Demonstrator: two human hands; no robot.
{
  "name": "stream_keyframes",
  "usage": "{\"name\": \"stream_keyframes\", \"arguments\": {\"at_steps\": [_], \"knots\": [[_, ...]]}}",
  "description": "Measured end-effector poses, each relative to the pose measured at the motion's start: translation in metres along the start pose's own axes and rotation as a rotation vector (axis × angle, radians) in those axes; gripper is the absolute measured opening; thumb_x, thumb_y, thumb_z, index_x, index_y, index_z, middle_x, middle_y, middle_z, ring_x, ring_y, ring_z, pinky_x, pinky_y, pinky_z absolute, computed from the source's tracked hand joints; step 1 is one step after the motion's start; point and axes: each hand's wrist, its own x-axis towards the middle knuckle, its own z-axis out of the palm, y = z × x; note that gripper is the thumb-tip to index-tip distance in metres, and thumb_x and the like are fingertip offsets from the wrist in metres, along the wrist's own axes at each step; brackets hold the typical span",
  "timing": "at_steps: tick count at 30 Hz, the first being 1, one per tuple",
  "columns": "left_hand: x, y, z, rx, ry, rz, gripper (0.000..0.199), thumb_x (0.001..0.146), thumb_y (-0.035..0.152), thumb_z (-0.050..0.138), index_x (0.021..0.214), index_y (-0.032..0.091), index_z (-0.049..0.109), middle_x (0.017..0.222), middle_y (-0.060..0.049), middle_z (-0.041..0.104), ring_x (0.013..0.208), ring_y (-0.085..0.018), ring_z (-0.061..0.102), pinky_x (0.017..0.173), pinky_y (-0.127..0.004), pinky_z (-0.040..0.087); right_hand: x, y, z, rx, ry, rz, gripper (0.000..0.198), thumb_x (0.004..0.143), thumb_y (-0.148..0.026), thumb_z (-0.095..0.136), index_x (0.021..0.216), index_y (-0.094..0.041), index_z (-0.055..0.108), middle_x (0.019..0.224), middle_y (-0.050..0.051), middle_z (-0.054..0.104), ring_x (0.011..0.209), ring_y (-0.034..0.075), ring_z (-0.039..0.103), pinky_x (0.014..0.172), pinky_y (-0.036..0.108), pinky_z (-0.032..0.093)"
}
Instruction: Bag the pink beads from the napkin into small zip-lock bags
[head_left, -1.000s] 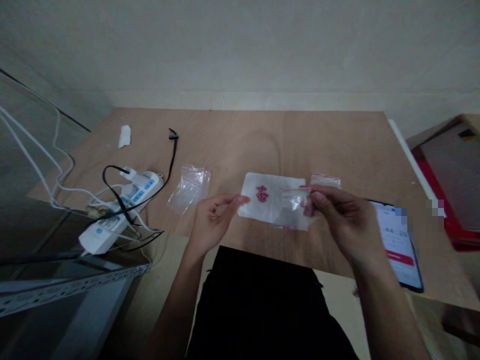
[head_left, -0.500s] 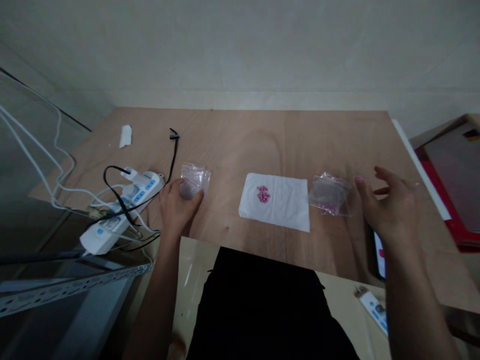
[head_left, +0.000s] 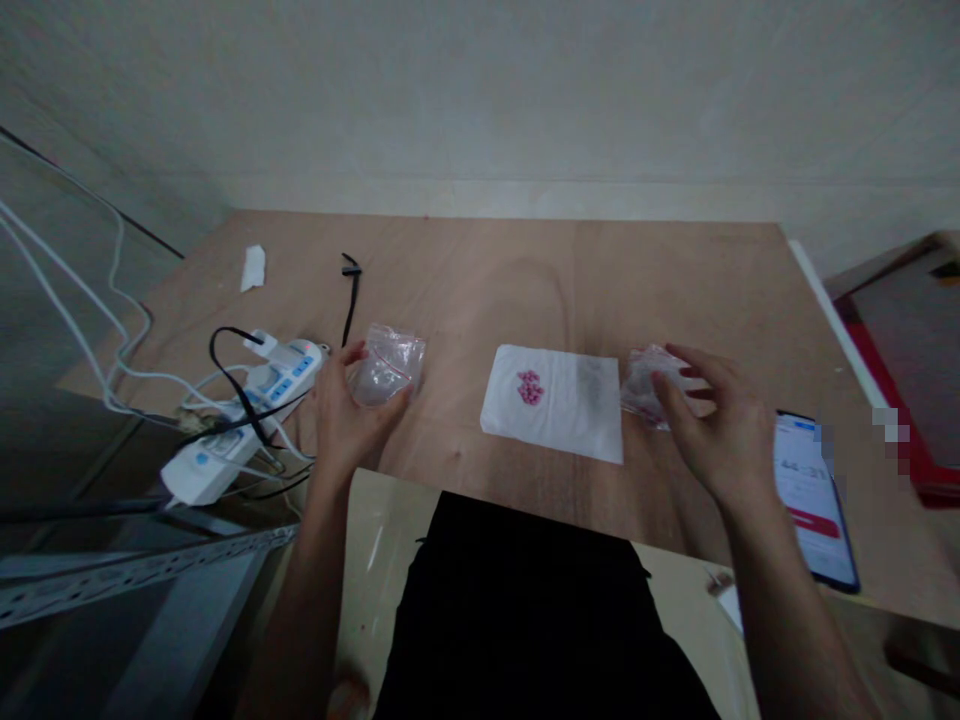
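Since the frame half a second ago, the right hand [head_left: 712,420] has swung inward to the bag at right of centre [head_left: 639,385], baring more of the phone [head_left: 816,520] at lower right. Its thumb and fingers stand parted over that bag's right side; whether they touch the plastic cannot be told. The left hand [head_left: 346,415], at left of centre, spreads thumb and forefinger wide around the near side of the other bag [head_left: 394,358], framing it rather than visibly pinching it.

Between the hands, at mid-frame, lies a white sheet [head_left: 577,425] with small pink pieces [head_left: 531,388] clustered on its left half. The pale sheet probably serves to keep such tiny pieces together and easy to see against the brown tabletop [head_left: 480,290]. Both bags flank it, seemingly so that each hand has one within easy reach. Toward the left edge, the power strip [head_left: 199,472] sits beside its cables, apparently to leave the middle for handwork.
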Motion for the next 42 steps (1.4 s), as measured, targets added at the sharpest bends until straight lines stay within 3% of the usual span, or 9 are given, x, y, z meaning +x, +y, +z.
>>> {"name": "stream_keyframes", "arguments": {"at_steps": [5, 10, 14, 18, 22, 24, 30, 34, 42], "knots": [[-0.021, 0.041, -0.003, -0.189, -0.055, 0.277, 0.065, 0.067, 0.039, 0.081, 0.123, 0.021, 0.052, 0.119, -0.009, 0.063, 0.11, -0.028, 0.061, 0.096, -0.047, 0.048, -0.009, -0.051, 0.016, 0.312, -0.166, -0.116, 0.019, 0.09, -0.031, 0.059, 0.1, -0.022, 0.073, 0.114, 0.009, 0.071, 0.102, 0.023, 0.067, 0.074, 0.035, 0.056], [-0.04, 0.078, 0.002, -0.322, -0.148, 0.375, 0.064, 0.072, 0.036, 0.08, 0.126, 0.024, 0.048, 0.119, -0.008, 0.061, 0.111, -0.026, 0.06, 0.096, -0.045, 0.049, -0.009, -0.09, 0.029, 0.588, -0.469, -0.115, 0.015, 0.089, -0.026, 0.062, 0.097, -0.022, 0.073, 0.109, 0.006, 0.075, 0.097, 0.019, 0.069, 0.079, 0.032, 0.055], [-0.048, 0.087, 0.004, -0.366, -0.196, 0.396, 0.063, 0.075, 0.035, 0.078, 0.128, 0.025, 0.047, 0.12, -0.008, 0.06, 0.111, -0.025, 0.059, 0.096, -0.043, 0.049, -0.008, -0.093, 0.035, 0.651, -0.67, -0.118, 0.016, 0.088, -0.022, 0.059, 0.096, -0.019, 0.073, 0.095, 0.004, 0.076, 0.084, 0.017, 0.07, 0.074, 0.03, 0.055], [-0.053, 0.088, 0.004, -0.336, -0.27, 0.406, 0.065, 0.076, 0.037, 0.077, 0.132, 0.027, 0.044, 0.124, -0.01, 0.056, 0.116, -0.026, 0.056, 0.099, -0.046, 0.047, -0.01, -0.085, 0.042, 0.66, -0.708, -0.122, 0.012, 0.082, -0.017, 0.062, 0.087, -0.018, 0.074, 0.086, 0.003, 0.076, 0.076, 0.015, 0.068, 0.07, 0.028, 0.052], [-0.056, 0.091, 0.005, -0.297, -0.406, 0.374, 0.089, 0.069, 0.041, 0.081, 0.142, 0.025, 0.033, 0.136, -0.013, 0.05, 0.126, -0.031, 0.05, 0.104, -0.051, 0.043, -0.014, -0.086, 0.041, 0.574, -0.768, -0.104, 0.015, 0.074, -0.017, 0.071, 0.089, -0.018, 0.072, 0.081, 0.001, 0.073, 0.068, 0.013, 0.064, 0.065, 0.026, 0.05], [-0.056, 0.093, 0.007, -0.291, -0.464, 0.374, 0.083, 0.07, 0.034, 0.08, 0.139, 0.024, 0.036, 0.133, -0.013, 0.054, 0.123, -0.031, 0.053, 0.102, -0.05, 0.045, -0.016, -0.09, 0.038, 0.505, -0.799, -0.146, 0.016, 0.075, -0.016, 0.072, 0.091, -0.018, 0.071, 0.079, 0.0, 0.071, 0.068, 0.012, 0.062, 0.065, 0.026, 0.05], [-0.055, 0.092, 0.01, -0.293, -0.453, 0.286, 0.038, 0.076, 0.033, 0.077, 0.106, 0.02, 0.058, 0.1, -0.006, 0.071, 0.093, -0.023, 0.068, 0.085, -0.039, 0.055, -0.006, -0.071, 0.038, 0.426, -0.633, -0.261, 0.013, 0.086, -0.023, 0.065, 0.096, -0.02, 0.071, 0.097, 0.006, 0.069, 0.074, 0.013, 0.063, 0.063, 0.025, 0.052], [-0.054, 0.089, 0.008, -0.34, -0.456, 0.202, 0.034, 0.076, 0.04, 0.076, 0.099, 0.02, 0.063, 0.087, -0.003, 0.073, 0.08, -0.019, 0.07, 0.075, -0.033, 0.058, 0.006, -0.036, 0.053, 0.156, -0.432, -0.22, 0.02, 0.083, -0.013, 0.063, 0.101, -0.017, 0.071, 0.097, 0.008, 0.069, 0.071, 0.014, 0.064, 0.065, 0.029, 0.055], [-0.056, 0.088, 0.009, -0.391, -0.529, 0.133, 0.035, 0.077, 0.039, 0.076, 0.103, 0.02, 0.064, 0.086, -0.003, 0.072, 0.079, -0.017, 0.07, 0.075, -0.031, 0.058, 0.006, -0.022, 0.085, 0.008, -0.443, -0.276, 0.022, 0.084, -0.009, 0.06, 0.102, -0.015, 0.071, 0.1, 0.012, 0.068, 0.082, 0.019, 0.067, 0.077, 0.035, 0.056]]}}
